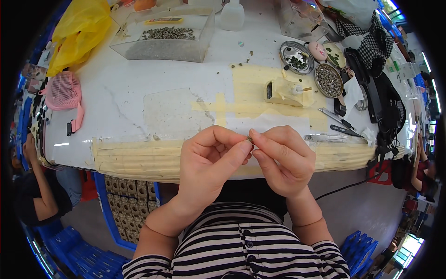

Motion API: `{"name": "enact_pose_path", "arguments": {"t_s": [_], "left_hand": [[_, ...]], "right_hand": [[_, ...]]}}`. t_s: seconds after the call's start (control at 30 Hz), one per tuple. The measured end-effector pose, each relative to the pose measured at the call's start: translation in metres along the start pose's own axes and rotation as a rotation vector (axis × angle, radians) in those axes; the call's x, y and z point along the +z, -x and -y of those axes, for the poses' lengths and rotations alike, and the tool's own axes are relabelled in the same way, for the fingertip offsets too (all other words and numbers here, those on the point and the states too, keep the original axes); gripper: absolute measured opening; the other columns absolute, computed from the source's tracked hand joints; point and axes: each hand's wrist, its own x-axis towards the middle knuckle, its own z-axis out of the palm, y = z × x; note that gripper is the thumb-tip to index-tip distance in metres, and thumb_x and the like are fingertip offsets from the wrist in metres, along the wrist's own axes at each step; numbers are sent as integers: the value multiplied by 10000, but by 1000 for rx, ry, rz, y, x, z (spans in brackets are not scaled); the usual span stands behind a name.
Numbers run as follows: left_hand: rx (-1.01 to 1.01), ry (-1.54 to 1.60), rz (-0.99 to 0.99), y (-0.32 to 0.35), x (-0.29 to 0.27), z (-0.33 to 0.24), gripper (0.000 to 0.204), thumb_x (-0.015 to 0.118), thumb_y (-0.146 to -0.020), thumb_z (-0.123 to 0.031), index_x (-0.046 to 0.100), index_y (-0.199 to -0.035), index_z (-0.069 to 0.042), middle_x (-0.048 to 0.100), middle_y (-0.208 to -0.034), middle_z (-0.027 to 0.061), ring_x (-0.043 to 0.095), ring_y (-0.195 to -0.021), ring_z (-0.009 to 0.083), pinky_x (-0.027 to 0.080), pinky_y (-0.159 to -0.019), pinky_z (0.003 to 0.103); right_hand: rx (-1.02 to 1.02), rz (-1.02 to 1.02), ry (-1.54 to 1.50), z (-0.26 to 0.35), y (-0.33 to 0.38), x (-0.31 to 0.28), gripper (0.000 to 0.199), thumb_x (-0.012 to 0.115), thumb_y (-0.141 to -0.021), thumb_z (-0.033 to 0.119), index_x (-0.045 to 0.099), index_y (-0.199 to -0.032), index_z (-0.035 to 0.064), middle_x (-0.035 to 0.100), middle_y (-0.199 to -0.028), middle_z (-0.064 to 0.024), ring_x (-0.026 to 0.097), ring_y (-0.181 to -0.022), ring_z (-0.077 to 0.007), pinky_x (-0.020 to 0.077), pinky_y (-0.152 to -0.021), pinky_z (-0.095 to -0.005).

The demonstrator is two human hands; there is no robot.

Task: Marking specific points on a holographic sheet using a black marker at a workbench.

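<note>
My left hand [206, 162] and my right hand [289, 160] meet over the table's taped front edge. Between their fingertips is a tiny greyish metal part [250, 138], too small to name more exactly. Thumb and forefinger of each hand pinch it, and the other fingers are curled in. Just beyond the hands stands a small block wrapped in cream tape [283, 92] with a wooden stick poking from it. To its right sits a round dish of small metal parts [329, 80]. Behind that is a steel dish [297, 57] with dark green pieces.
Tweezers [346, 130] and a knife-like tool [335, 118] lie to the right. A clear bin [162, 46] with small metal parts stands far left, near a yellow bag [79, 35] and a pink mesh pouch [63, 90]. Below the table is a blue crate [107, 204]. Other people sit at both sides.
</note>
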Motion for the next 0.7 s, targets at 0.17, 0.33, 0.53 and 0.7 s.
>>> {"name": "enact_pose_path", "arguments": {"t_s": [0.17,0.33,0.53,0.7], "left_hand": [[23,14,3,0,0,1,76,668,-941,18,664,-1016,31,711,-948,76,671,-882,104,551,-825,251],[13,-4,-5,-1,1,0,70,676,-940,8,669,-1008,24,712,-932,73,669,-860,99,546,-802,239],[1,-24,-17,-1,0,0,65,687,-937,-6,673,-996,17,712,-909,64,666,-840,93,541,-770,232],[-21,-19,-18,-1,0,-2,64,692,-938,-20,675,-991,10,708,-901,61,662,-834,92,543,-767,234]], "right_hand": [[4,2,26,2,0,-1,353,777,-764,-44,750,-1114,-5,706,-876,-72,637,-718,-174,496,-622,-278],[5,8,39,3,0,-1,357,781,-761,-42,753,-1114,1,707,-869,-67,640,-717,-169,497,-616,-278],[3,9,48,2,1,-1,359,784,-760,-39,753,-1115,4,709,-870,-63,644,-715,-166,497,-615,-276],[-3,5,49,3,0,-1,359,784,-757,-41,755,-1112,6,709,-872,-61,645,-715,-168,500,-618,-274]]}}
